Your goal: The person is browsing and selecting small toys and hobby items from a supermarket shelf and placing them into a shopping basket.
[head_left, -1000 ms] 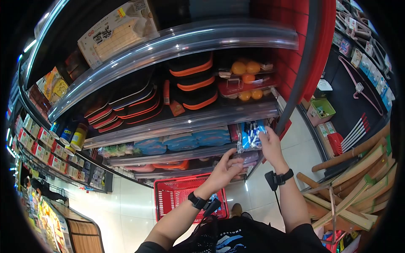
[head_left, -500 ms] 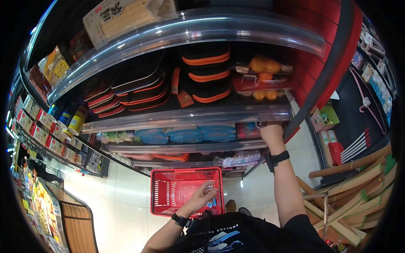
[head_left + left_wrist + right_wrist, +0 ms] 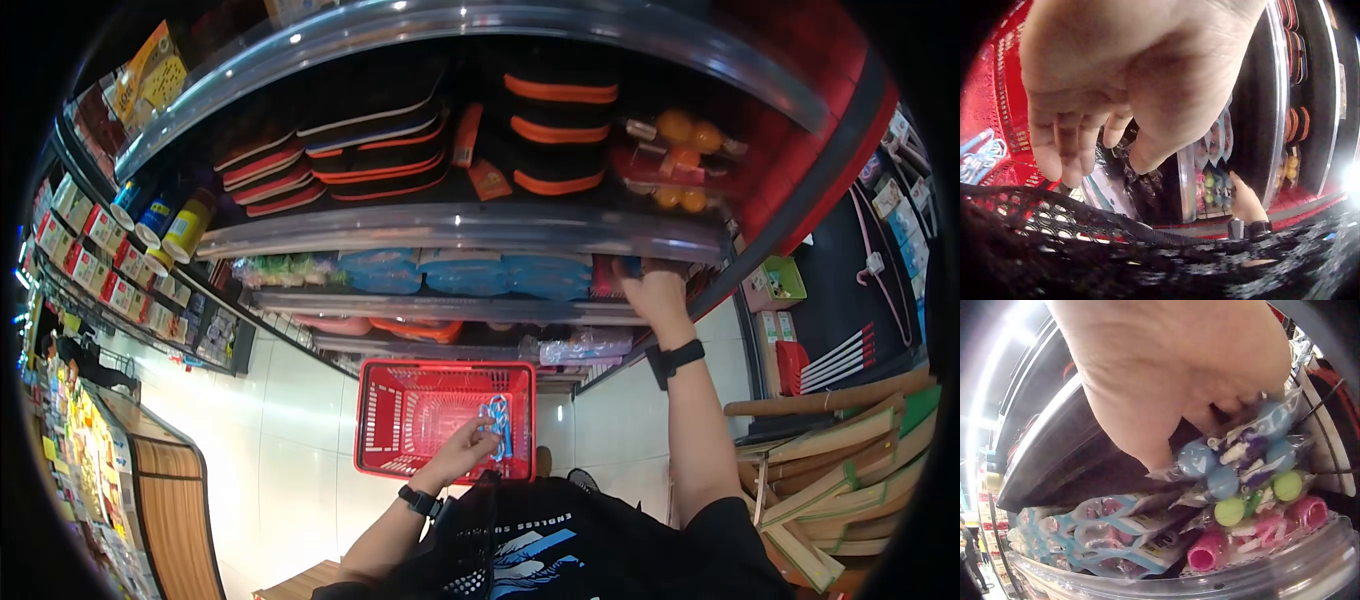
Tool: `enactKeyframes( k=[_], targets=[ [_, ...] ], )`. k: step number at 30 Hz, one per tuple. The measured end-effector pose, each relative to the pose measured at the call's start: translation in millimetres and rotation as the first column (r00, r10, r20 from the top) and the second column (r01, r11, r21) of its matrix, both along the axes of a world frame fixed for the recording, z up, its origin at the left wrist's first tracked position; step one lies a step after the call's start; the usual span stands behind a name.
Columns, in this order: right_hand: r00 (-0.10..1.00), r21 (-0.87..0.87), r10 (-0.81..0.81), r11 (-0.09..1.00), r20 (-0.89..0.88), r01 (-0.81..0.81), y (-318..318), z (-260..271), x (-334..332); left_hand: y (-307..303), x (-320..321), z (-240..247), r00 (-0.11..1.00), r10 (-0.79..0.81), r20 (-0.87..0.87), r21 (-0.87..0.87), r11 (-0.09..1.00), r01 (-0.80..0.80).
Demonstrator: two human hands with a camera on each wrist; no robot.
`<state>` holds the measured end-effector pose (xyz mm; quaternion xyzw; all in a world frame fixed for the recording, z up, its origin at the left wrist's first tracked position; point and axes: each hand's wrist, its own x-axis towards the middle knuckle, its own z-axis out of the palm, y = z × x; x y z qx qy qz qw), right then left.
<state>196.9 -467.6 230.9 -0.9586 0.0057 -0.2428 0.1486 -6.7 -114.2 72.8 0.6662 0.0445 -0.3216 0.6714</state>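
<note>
My right hand (image 3: 657, 297) reaches into the lower shelf at its right end. Below the palm lie bagged packs (image 3: 1244, 465), which look like skipping ropes, with blue, green and pink foam ends, stacked in clear plastic. The thumb reaches down beside a blue foam end; the other fingertips are hidden behind the top pack, so I cannot tell whether they grip it. My left hand (image 3: 458, 452), fingers loosely bent and holding nothing, hovers over the red basket (image 3: 375, 365). Inside the basket lies a blue-and-white coiled cord pack (image 3: 502, 410).
Blue-edged packs (image 3: 1122, 534) fill the shelf left of the right hand. A clear shelf lip (image 3: 460, 232) runs above it, with black and orange cases (image 3: 560, 130) and orange balls (image 3: 683, 160) over that. Wooden pieces (image 3: 850, 480) stand at the right.
My right hand held a blue-and-white bagged pack before the shelf, then reached into the shelf's right end, where it still is. My left hand has dropped from beside that pack to above the basket.
</note>
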Motion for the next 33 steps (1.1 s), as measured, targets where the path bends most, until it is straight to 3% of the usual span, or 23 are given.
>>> enactKeyframes(
  k=[1,5,6,7,11,12,13,19,23,24,27,29,31,32,33],
  targets=[
    [0.993,-0.097,0.039,0.995,0.108,-0.029,-3.9,-4.3,4.2,-2.8,12.6,-1.1,1.0,0.0,0.0,0.0,1.0,0.0],
    [0.997,-0.134,0.021,0.991,0.072,-0.011,-8.9,-6.6,5.7,15.0,-11.5,-27.5,1.0,-0.003,-0.031,0.039,0.999,0.004],
    [0.994,-0.002,-0.02,1.0,-0.105,0.02,-2.9,2.1,-3.5,20.3,-19.3,-31.6,0.997,0.027,-0.072,0.023,0.999,-0.025],
    [0.999,-0.044,-0.014,0.999,-0.043,0.012,0.5,3.1,-5.1,18.8,-14.7,-33.9,0.995,0.035,-0.09,0.005,0.999,-0.035],
    [1.0,0.065,-0.01,0.998,-0.029,0.012,32.0,30.8,-55.9,25.7,-23.3,-51.4,0.986,0.035,-0.161,0.033,0.999,-0.03],
    [0.946,-0.002,0.16,0.986,0.283,-0.167,42.3,12.5,-79.4,30.6,-29.2,-76.5,0.98,0.078,-0.181,0.048,0.996,-0.071],
    [0.945,0.027,0.176,0.981,0.277,-0.191,48.5,13.2,-91.0,32.4,-25.4,-82.4,0.98,0.079,-0.183,0.048,0.996,-0.071],
    [0.97,0.239,0.243,0.94,0.028,-0.243,70.3,-52.5,-170.5,31.8,-25.8,-133.6,0.946,0.183,-0.268,0.143,0.978,-0.149],
    [0.937,0.463,0.228,0.882,-0.263,-0.085,71.1,-101.5,-212.2,30.2,-13.2,-202.3,0.956,0.147,-0.253,0.266,0.961,-0.077],
    [0.911,0.528,0.23,0.849,-0.342,-0.017,69.9,-112.1,-221.4,26.0,-16.0,-227.2,0.955,0.214,-0.204,0.34,0.93,-0.136],
    [0.854,0.514,0.252,0.858,-0.456,0.022,62.3,-139.0,-244.1,16.3,-7.4,-272.4,0.967,0.157,-0.202,0.453,0.89,-0.05],
    [0.829,0.56,0.276,0.827,-0.486,0.053,57.1,-152.0,-252.7,5.6,6.4,-256.3,0.971,0.152,-0.184,0.409,0.91,-0.065],
    [0.804,0.577,0.274,0.81,-0.528,0.103,52.6,-160.3,-258.7,-2.1,12.8,-275.4,0.96,0.158,-0.233,0.516,0.856,-0.016],
    [0.793,0.571,0.272,0.813,-0.545,0.114,48.3,-165.1,-260.8,-4.3,-0.3,-341.6,0.973,0.166,-0.159,0.447,0.891,-0.079],
    [0.781,0.568,0.273,0.814,-0.561,0.123,44.3,-170.3,-260.9,-8.4,1.8,-352.1,0.972,0.17,-0.164,0.443,0.893,-0.081]
  ],
)
